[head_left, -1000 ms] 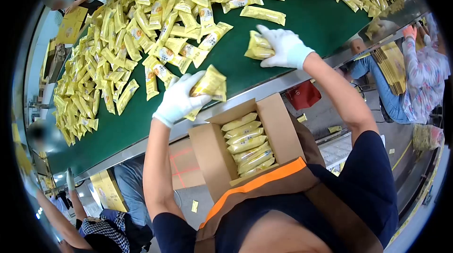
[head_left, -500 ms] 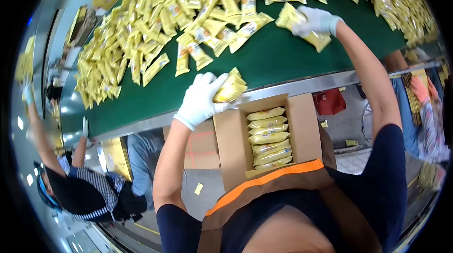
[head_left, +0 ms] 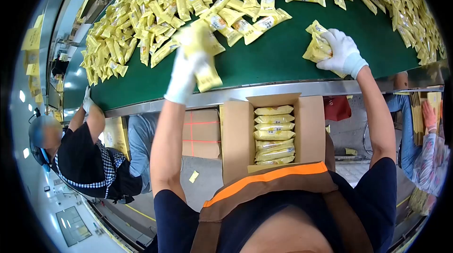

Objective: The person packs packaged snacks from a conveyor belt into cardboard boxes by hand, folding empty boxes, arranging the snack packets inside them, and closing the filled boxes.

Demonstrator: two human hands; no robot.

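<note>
My left hand point(head_left: 185, 76), white-gloved and smeared by motion, is closed on yellow snack packets point(head_left: 207, 78) at the near side of the green conveyor belt point(head_left: 264, 59). The packets' exact number there is hard to make out. Farther right, my right hand point(head_left: 342, 51), also gloved, curls over a small bunch of yellow packets point(head_left: 317, 47) low on the belt. Between my arms, against my apron, stands an open carton point(head_left: 310, 135) with its flaps spread. A row of several yellow packets point(head_left: 274, 135) lies stacked inside it.
Loose packets point(head_left: 155, 21) heap along the belt's far side. A metal rail point(head_left: 236, 93) edges the belt above the carton. A strapped brown carton point(head_left: 202, 132) stands left, a red bag point(head_left: 337, 107) right. Co-workers point(head_left: 85, 154) are on both sides.
My left hand has gone up and left from beside the carton onto the belt, packets in it. The right hand has moved slightly right and down with its packets. The view has shifted.
</note>
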